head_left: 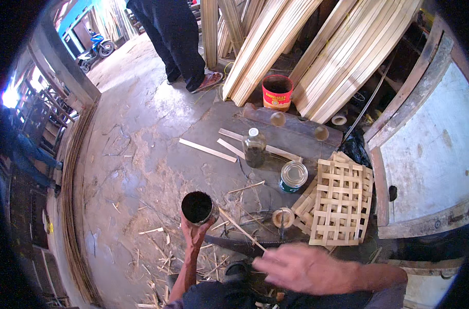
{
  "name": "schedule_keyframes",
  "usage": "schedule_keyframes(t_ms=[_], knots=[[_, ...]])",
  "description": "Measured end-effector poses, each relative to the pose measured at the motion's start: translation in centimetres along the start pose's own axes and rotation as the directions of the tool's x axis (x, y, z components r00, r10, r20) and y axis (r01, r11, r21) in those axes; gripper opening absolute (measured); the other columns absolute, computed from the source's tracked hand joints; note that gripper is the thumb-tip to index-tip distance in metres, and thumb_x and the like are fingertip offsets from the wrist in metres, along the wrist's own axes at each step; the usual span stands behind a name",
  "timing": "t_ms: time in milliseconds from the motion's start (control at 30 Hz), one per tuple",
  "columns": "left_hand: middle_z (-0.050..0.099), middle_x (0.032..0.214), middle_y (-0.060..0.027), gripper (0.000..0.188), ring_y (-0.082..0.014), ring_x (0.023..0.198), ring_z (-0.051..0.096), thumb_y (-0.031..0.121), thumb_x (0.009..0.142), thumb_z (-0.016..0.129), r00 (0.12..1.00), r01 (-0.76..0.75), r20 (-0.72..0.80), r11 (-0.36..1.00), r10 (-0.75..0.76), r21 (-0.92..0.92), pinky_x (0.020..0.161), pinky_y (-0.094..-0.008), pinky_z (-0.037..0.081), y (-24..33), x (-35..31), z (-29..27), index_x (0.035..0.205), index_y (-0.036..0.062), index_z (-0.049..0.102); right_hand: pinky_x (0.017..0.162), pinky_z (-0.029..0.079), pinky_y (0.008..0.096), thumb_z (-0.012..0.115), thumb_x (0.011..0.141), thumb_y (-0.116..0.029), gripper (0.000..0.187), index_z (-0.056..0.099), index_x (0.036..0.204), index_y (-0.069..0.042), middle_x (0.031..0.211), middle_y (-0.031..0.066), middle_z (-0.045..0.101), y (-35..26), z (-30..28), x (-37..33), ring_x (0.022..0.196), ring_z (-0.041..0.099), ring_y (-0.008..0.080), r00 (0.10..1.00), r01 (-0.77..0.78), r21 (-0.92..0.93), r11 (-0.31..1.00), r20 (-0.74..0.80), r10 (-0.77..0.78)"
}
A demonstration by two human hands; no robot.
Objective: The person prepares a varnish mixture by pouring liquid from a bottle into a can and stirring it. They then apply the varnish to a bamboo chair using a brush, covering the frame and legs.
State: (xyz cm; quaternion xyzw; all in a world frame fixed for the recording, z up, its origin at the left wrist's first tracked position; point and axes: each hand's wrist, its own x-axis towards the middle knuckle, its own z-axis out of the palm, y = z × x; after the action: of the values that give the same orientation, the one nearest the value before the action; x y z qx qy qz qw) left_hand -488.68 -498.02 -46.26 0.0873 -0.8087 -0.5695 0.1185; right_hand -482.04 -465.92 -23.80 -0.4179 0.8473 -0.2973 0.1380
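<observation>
My left hand (194, 229) is wrapped round the lower side of a round can (197, 207) with a dark inside, its open top facing up. Whether the dark inside is liquid or just the coated wall I cannot tell. To the right, my right hand (296, 265) is smeared by motion, its fingers closed on a thin wooden stick (243, 230). The stick slants up and left, its far end close to the can's right side. Beyond my hands stand a glass jar (255, 149) with a white cap and a lidded tin (294, 176).
A woven bamboo panel (340, 201) lies at the right beside a small round container (283, 217). Wood shavings (165, 257) litter the floor. Bundled wooden strips (275, 46) lean behind a red bucket (278, 93). A person (175, 41) stands at the back.
</observation>
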Motion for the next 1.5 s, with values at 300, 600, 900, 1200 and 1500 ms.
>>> schedule_keyframes(t_ms=[300, 600, 900, 1200, 1500], knots=[[0.060, 0.120, -0.0119, 0.086, -0.0261, 0.110, 0.059, 0.023, 0.059, 0.091, 0.997, 0.073, -0.039, 0.964, -0.065, 0.255, 0.095, -0.0373, 0.047, 12.9, 0.1, -3.0, 0.130, 0.0039, 0.046, 0.066, 0.050, 0.0492, 0.056, 0.090, -0.023, 0.016, 0.061, 0.094, -0.008, 0.085, 0.0157, 0.062, 11.4, 11.8, -1.9, 0.070, 0.061, 0.0374, 0.841, -0.478, 0.275, 0.834, 0.417, 0.344], [0.053, 0.128, -0.0170, 0.095, -0.0333, 0.119, 0.052, 0.029, 0.060, 0.090, 0.998, 0.037, 0.051, 0.978, -0.048, 0.204, 0.103, -0.0402, 0.041, 39.1, -2.6, -9.5, 0.137, 0.0032, 0.040, 0.075, 0.048, 0.0504, 0.056, 0.090, -0.019, 0.020, 0.066, 0.094, -0.003, 0.086, 0.0207, 0.065, -5.0, 3.5, -7.3, 0.084, 0.061, 0.0419, 0.556, -0.734, 0.348, 0.583, -0.186, 0.810], [0.044, 0.138, -0.0174, 0.093, -0.0352, 0.132, 0.039, 0.032, 0.065, 0.086, 1.000, -0.016, -0.006, 1.000, 0.016, 0.017, 0.114, -0.0412, 0.030, 61.5, -7.2, -19.4, 0.140, 0.0034, 0.038, 0.066, 0.054, 0.0382, 0.055, 0.092, -0.023, 0.025, 0.069, 0.100, -0.003, 0.081, 0.0153, 0.069, -22.3, -9.2, -9.3, 0.068, 0.068, 0.0235, 0.712, -0.678, 0.213, 0.704, -0.048, 0.700], [0.044, 0.135, -0.0182, 0.100, -0.0367, 0.128, 0.044, 0.032, 0.062, 0.087, 0.911, 0.025, -0.412, 0.995, 0.018, 0.098, 0.109, -0.0412, 0.037, 64.5, -18.6, -21.1, 0.140, 0.0028, 0.034, 0.047, 0.048, 0.0256, 0.053, 0.097, -0.022, 0.023, 0.061, 0.109, -0.003, 0.077, 0.0041, 0.058, -12.4, -18.9, -5.6, 0.060, 0.058, 0.0122, 0.681, -0.731, 0.429, 0.531, 0.511, 0.524], [0.044, 0.137, -0.0181, 0.105, -0.0363, 0.130, 0.043, 0.028, 0.058, 0.090, 0.521, 0.357, -0.822, 0.934, -0.229, -0.033, 0.109, -0.0421, 0.038, 68.7, -30.9, -19.5, 0.142, 0.0051, 0.032, 0.044, 0.045, 0.0263, 0.050, 0.098, -0.017, 0.023, 0.059, 0.112, -0.002, 0.078, 0.0064, 0.059, -7.4, -27.3, -1.3, 0.056, 0.056, 0.0135, 0.676, -0.734, 0.454, 0.505, 0.408, 0.614]])
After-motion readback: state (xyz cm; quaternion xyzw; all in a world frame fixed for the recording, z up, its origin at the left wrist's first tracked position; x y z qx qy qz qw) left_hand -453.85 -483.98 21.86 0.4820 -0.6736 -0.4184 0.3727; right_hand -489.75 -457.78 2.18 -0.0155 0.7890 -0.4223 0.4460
